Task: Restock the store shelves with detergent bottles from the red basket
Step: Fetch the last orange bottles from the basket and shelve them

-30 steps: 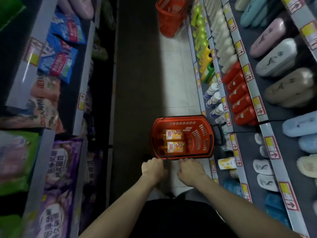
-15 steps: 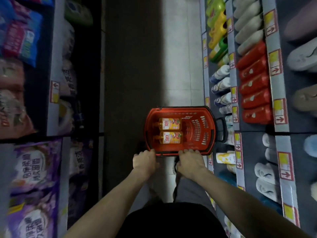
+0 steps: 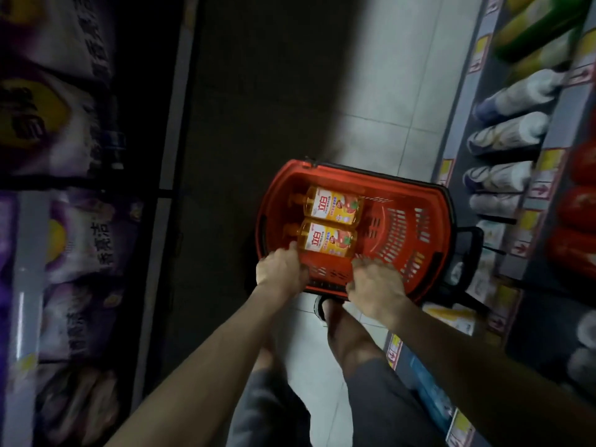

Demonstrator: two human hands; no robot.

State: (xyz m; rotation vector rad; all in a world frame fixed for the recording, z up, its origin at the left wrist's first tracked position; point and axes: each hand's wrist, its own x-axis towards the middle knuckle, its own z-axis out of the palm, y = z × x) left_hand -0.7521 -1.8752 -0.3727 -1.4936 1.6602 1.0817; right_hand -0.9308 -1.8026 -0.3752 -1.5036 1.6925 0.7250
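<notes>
Off the rim, into the red basket (image 3: 404, 229): curling left grip (image 3: 280, 269) at nearer bottle (image 3: 326, 241), 9 o'clock end, hold unclear; spreading right grip (image 3: 375, 280) loose at 3 o'clock, readying the lift

The far orange detergent bottle (image 3: 332, 206), lying in the red plastic basket (image 3: 416, 230), has a white label with the red brand characters 立白. The near orange detergent bottle (image 3: 325, 239) bears the same. The smaller print on both is too fine to read. Yellow-and-white shelf-edge tags (image 3: 541, 185) on the right show red arrows, but their figures are blurred. The dark characters on the purple-and-white bags (image 3: 93, 243) on the left are also blurred.
</notes>
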